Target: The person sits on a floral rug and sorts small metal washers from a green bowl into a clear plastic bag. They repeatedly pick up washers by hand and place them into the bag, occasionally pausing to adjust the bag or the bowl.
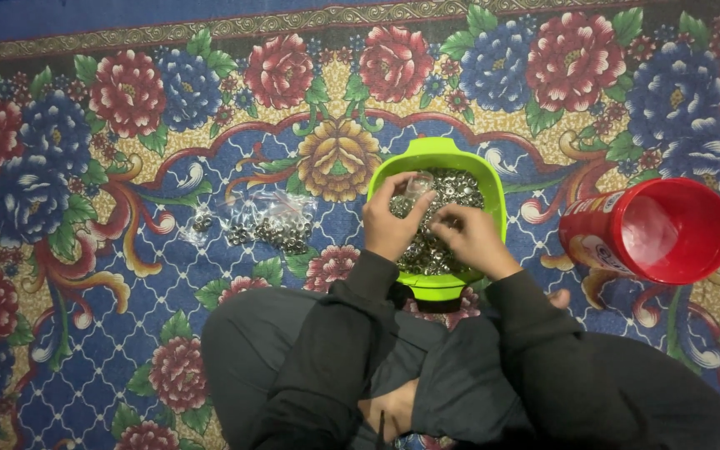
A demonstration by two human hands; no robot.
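Green bowl [493, 179] on the floral carpet [85, 275] before my knees, full of small metal rings [460, 187], my left hand [393, 221] pinching a small clear bag [417, 185] over it, my right hand [470, 240] closed on rings, filled clear bags [281, 223] left of the bowl, red tub [652, 229] lying open at the right.

Lime-green plastic bowl [493, 179] with a pour lip sits upright on the floral carpet, right in front of the seated person's knees. It's heaped with small silver metal rings [460, 187], loose and piled. A small clear plastic bag [417, 185] is pinched over the pile in the left hand [393, 221]; the right hand [472, 237] rests on the rings.
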